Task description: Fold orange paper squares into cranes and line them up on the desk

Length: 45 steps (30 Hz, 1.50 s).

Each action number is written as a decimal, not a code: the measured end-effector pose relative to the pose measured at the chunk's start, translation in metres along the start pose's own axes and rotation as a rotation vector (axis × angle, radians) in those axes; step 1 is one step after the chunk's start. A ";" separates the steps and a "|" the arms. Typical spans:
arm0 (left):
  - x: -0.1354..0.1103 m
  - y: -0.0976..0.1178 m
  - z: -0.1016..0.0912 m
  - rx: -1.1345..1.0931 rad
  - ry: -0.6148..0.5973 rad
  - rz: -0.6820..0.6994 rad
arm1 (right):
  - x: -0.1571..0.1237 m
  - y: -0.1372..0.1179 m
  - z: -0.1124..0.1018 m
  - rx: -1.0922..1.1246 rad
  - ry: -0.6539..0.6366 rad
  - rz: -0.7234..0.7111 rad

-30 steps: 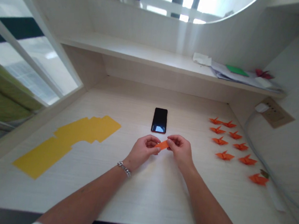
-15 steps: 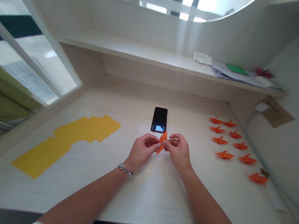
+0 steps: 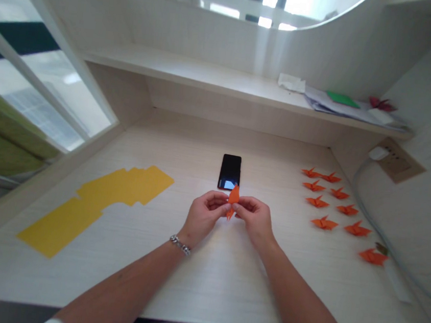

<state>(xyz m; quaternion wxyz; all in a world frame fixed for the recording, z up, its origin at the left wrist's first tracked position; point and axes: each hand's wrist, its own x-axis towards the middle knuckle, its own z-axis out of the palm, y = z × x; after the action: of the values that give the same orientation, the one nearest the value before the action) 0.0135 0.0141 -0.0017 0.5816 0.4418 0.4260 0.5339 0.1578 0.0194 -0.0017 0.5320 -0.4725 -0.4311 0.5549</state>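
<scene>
An orange origami crane [image 3: 234,194] is held up between my two hands, just in front of a black phone [image 3: 230,170]. My left hand [image 3: 205,213] pinches its left side between thumb and fingers; a chain bracelet circles that wrist. From the other side my right hand [image 3: 254,218] pinches it the same way, thumb tip near the middle of the folded paper. One pointed end of the crane rises above the fingers and a narrower tip shows below. Parts of it are hidden by my fingertips.
Several finished orange cranes [image 3: 324,223] stand in rows on the right of the desk. Overlapping yellow paper sheets [image 3: 58,226] lie at the left. A grey cable [image 3: 371,221] runs from the wall socket [image 3: 398,161] along the right edge. Papers [image 3: 322,102] rest on the shelf above.
The crane has turned more upright and shifted slightly left. My right hand's fingers have curled in closer around it, while my left hand stays almost in place.
</scene>
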 end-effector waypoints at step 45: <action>0.002 0.007 -0.007 0.013 -0.083 -0.082 | -0.002 -0.007 -0.008 -0.151 -0.143 -0.038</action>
<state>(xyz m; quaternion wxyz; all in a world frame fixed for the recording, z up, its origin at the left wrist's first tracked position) 0.0053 0.0167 0.0031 0.6173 0.4496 0.4224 0.4882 0.1673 0.0177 0.0039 0.4733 -0.4623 -0.5171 0.5431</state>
